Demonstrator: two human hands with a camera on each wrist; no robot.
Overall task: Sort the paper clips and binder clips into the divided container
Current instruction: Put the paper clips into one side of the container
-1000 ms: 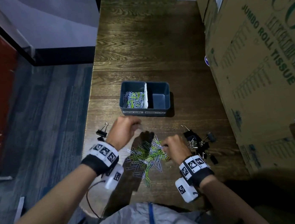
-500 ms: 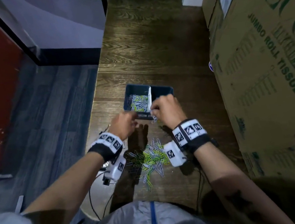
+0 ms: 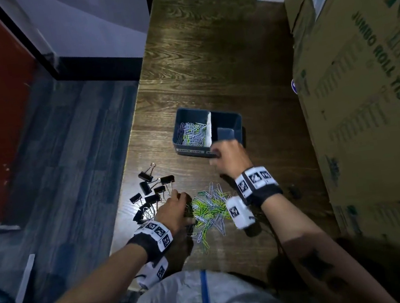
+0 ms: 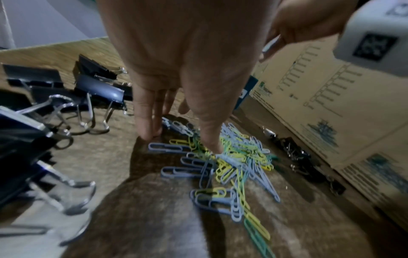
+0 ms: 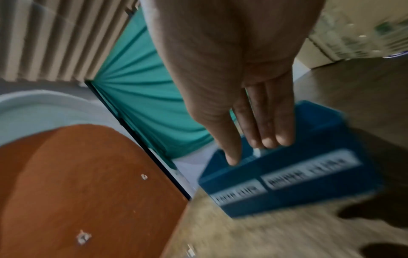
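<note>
A: Where is everything on the table [image 3: 206,49]?

B: The container [image 3: 230,120] stands mid-table. Its left compartment holds paper clips; the right one looks empty. The loose paper clips [image 3: 211,208] lie in a heap near the front edge, with binder clips [image 3: 152,190] along the left edge and a few more dark ones near the box [image 3: 364,106] on the right.

A: And the hands?

B: The left hand [image 3: 176,209] is down on the heap, fingers straight, thumb tip [image 4: 213,144] touching the clips, nothing pinched that I can see. The right hand [image 3: 228,156] is at the container's front wall, fingers extended over the rim and holding nothing (that view is blurred).

A: What could go wrong?

B: The clips interlock, so a pinch may lift a chain that spills beside the divider [image 3: 208,130] or into the wrong side. The binder clips sit close to the left edge; a sweep of the wrist could knock them off.
</note>
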